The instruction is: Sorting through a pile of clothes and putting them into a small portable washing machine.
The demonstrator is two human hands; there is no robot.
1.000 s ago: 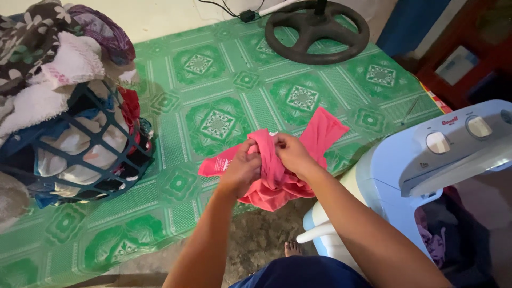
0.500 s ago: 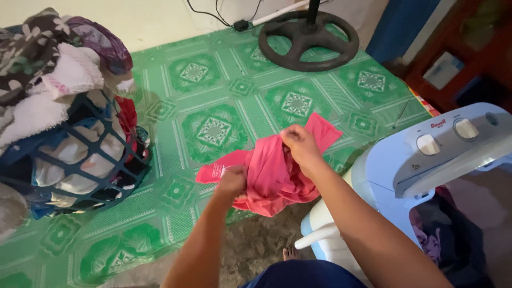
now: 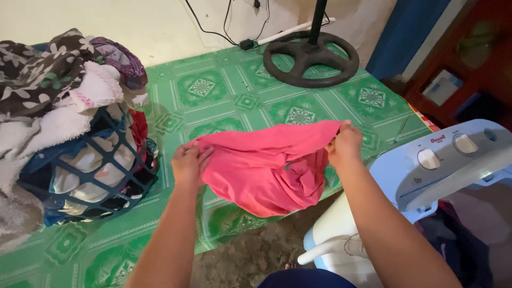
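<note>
We pinch a pink shirt taut between our left hand and right hand, above the green mat, between the overflowing laundry basket and the washing machine, fan base beyond.

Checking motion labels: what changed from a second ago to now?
The left hand and right hand moved apart, stretching the bunched pink garment wide open between them. Both kept their grip. The laundry basket, washing machine and fan base stayed put.
</note>
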